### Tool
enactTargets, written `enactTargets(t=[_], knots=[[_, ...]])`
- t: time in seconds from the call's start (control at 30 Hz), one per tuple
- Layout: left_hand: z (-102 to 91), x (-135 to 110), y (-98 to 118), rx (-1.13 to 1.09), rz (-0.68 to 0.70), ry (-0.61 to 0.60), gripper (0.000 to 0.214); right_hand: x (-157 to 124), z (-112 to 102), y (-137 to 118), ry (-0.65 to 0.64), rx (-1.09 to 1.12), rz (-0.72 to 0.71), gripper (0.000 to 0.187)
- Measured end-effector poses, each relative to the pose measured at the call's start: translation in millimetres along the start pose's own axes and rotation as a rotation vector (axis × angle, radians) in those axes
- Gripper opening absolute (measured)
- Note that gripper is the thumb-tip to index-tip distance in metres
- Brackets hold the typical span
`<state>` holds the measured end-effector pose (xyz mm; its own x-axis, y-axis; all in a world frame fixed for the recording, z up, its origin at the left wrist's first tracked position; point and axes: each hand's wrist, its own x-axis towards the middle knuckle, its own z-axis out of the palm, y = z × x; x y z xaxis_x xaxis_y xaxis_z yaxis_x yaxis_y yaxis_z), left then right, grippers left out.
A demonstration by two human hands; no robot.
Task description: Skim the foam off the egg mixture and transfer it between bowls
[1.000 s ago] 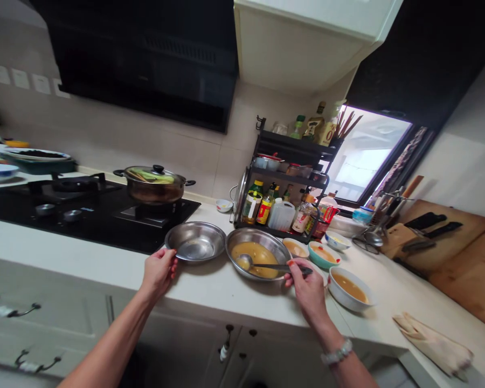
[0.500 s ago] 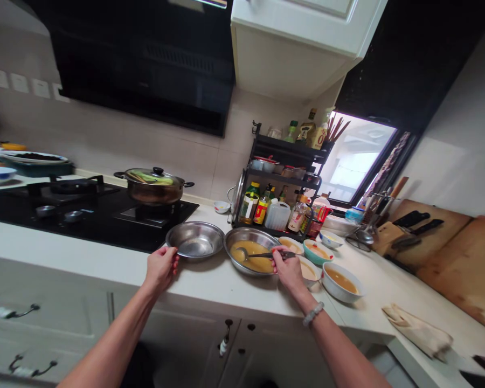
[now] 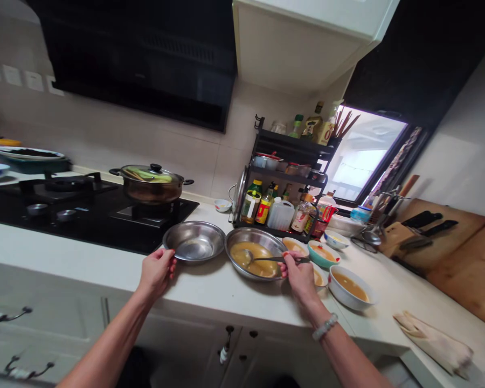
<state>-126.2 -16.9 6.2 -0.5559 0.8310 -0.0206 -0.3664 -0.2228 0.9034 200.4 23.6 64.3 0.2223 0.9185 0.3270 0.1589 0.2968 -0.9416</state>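
Observation:
My left hand (image 3: 157, 272) pinches the left rim of a metal bowl (image 3: 194, 242) that stands on the counter with nothing in it. Right beside it is a second metal bowl (image 3: 236, 264) holding a yellowish-brown liquid (image 3: 262, 255). The fingers of my right hand (image 3: 299, 272) are closed around the dark handle of a spoon (image 3: 267, 259), whose round end dips in that liquid. Close to my right hand are a white bowl (image 3: 351, 291) of brown liquid, a green bowl (image 3: 324, 260) and other small filled bowls, one partly covered by the hand.
A lidded pot (image 3: 152, 186) sits on the black gas stove (image 3: 84, 223) to the left. Behind the bowls stands a black rack (image 3: 283, 175) of bottles and jars. At right are a knife block (image 3: 393, 240), cutting boards (image 3: 461, 242) and a folded cloth (image 3: 432, 339).
The view has shifted a little. My left hand stays at the metal bowl's rim, and the spoon has moved slightly to the right within the liquid.

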Motion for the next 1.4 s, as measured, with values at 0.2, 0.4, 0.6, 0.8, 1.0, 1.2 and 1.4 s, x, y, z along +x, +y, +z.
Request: enactTargets(t=[0.2, 0.4, 0.6, 0.8, 1.0, 1.2, 1.4], knots=[[2.6, -0.6, 1.2, -0.013, -0.012, 0.012, 0.025, 5.0, -4.8, -0.7, 0.051, 0.123, 0.027, 0.027], [2.5, 0.1, 1.3, -0.006, -0.025, 0.023, 0.025, 13.6, -9.0, -22.5, 0.062, 0.165, 0.017, 0.027], [1.2, 2.7, -1.4, 0.0, -0.032, 0.009, 0.026, 18.3, 9.9, -50.6, 0.023, 0.297, -0.026, 0.028], [0.9, 1.9, -1.9, -0.007, -0.02, -0.001, 0.025, 11.6, 54.3, -53.1, -0.093, 0.226, -0.07, 0.025], [0.6, 1.6, -1.3, 0.016, 0.001, -0.006, 0.026, -17.3, 77.8, -42.9, -0.286, 0.007, -0.272, 0.024], [2.1, 0.0, -0.2, 0.035, 0.015, -0.005, 0.025, -18.4, 49.8, -42.0, -0.286, -0.103, -0.587, 0.018], [0.7, 0.8, -1.1, 0.02, 0.014, -0.011, 0.025, 2.5, 14.6, -26.7, -0.089, -0.231, -0.456, 0.022]])
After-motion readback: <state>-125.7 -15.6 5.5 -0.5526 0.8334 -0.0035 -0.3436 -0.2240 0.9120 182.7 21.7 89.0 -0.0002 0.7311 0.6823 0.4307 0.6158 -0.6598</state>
